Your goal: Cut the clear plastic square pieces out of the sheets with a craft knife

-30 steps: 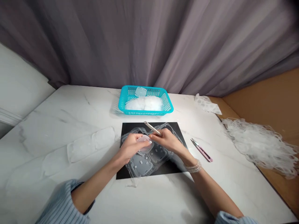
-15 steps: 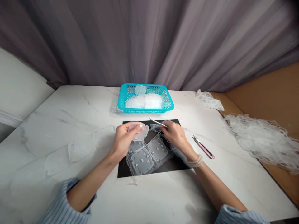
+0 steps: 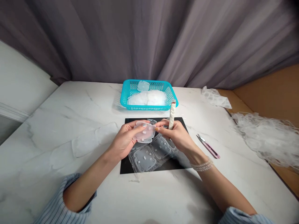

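Observation:
My left hand [image 3: 123,141] is closed around a small translucent plastic piece [image 3: 144,133], held above a black mat [image 3: 175,163]. My right hand [image 3: 177,137] grips a thin pale stick-like tool [image 3: 172,115] that points up and away, and its fingertips touch the right edge of the same piece. Under both hands a clear plastic sheet of joined pieces [image 3: 147,155] lies on the mat.
A teal basket [image 3: 169,95] with clear plastic pieces stands behind the mat. Pink snips [image 3: 207,146] lie to the right. A heap of white plastic offcuts [image 3: 266,137] and a smaller scrap [image 3: 216,98] are at the right. Clear sheets [image 3: 91,144] rest on the left.
Both hands came together over the mat's top edge. The piece in my left hand now meets my right fingertips, and the tool has swung from lying sideways to standing upright.

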`<state>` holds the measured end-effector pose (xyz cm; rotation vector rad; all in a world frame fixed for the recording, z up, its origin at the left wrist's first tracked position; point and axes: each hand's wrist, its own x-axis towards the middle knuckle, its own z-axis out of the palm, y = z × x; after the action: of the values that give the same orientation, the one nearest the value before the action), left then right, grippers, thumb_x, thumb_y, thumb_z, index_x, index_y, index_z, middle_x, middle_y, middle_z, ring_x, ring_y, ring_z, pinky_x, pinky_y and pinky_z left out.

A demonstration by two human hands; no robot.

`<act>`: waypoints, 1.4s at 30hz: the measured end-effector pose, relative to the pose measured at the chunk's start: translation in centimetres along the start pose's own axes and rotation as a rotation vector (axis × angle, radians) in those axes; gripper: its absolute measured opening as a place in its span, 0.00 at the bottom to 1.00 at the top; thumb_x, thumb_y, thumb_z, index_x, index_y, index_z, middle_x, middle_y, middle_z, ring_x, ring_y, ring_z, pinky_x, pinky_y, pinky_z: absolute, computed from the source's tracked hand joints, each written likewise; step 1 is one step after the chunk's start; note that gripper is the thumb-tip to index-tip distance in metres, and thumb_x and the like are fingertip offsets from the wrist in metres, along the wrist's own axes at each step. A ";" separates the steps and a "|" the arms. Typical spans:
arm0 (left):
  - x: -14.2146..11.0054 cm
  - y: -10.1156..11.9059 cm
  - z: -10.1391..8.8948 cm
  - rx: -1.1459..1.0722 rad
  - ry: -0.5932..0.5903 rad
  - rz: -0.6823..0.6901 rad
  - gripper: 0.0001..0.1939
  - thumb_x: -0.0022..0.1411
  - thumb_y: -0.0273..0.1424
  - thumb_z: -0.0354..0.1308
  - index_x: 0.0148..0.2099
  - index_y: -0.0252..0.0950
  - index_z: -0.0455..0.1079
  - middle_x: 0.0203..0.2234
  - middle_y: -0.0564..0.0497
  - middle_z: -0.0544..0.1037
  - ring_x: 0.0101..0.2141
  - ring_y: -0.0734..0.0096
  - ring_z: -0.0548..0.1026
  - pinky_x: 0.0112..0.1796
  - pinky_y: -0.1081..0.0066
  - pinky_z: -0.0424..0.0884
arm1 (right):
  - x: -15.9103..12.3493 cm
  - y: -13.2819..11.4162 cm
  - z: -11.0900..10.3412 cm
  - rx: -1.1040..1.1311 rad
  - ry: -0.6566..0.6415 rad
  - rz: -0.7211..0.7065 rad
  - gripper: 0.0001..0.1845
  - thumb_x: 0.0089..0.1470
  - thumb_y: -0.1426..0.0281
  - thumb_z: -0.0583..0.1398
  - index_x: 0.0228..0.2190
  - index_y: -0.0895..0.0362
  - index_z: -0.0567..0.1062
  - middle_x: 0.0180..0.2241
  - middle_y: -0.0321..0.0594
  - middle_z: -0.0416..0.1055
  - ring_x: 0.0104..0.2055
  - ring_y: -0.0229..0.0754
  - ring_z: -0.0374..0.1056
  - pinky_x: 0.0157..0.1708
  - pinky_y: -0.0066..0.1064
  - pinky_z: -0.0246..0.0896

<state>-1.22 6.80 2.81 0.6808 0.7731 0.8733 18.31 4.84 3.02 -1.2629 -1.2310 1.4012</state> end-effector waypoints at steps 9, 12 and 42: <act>-0.3 0.5 -0.1 -0.025 -0.021 -0.012 0.08 0.55 0.27 0.68 0.40 0.35 0.81 0.33 0.49 0.83 0.35 0.72 0.79 0.39 0.76 0.74 | -0.1 -0.1 -0.1 0.047 0.005 -0.001 0.11 0.49 0.62 0.69 0.31 0.57 0.81 0.19 0.28 0.58 0.19 0.29 0.45 0.19 0.29 0.35; -0.3 0.5 0.0 -0.023 -0.028 -0.023 0.09 0.55 0.28 0.68 0.41 0.35 0.81 0.34 0.49 0.83 0.35 0.71 0.79 0.40 0.74 0.74 | -0.1 -0.2 -0.1 0.056 -0.004 0.003 0.11 0.50 0.63 0.69 0.31 0.58 0.80 0.17 0.27 0.56 0.19 0.29 0.43 0.19 0.29 0.35; 0.4 0.7 -1.4 0.293 -0.014 -0.132 0.12 0.56 0.35 0.68 0.40 0.32 0.79 0.33 0.43 0.82 0.33 0.69 0.79 0.32 0.74 0.77 | 0.3 0.7 -1.1 0.106 0.114 0.095 0.15 0.45 0.62 0.71 0.26 0.60 0.77 0.16 0.26 0.52 0.19 0.29 0.40 0.19 0.29 0.32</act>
<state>-2.53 7.78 2.50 0.8824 0.9327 0.6400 19.37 5.19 2.30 -1.3236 -1.0184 1.4226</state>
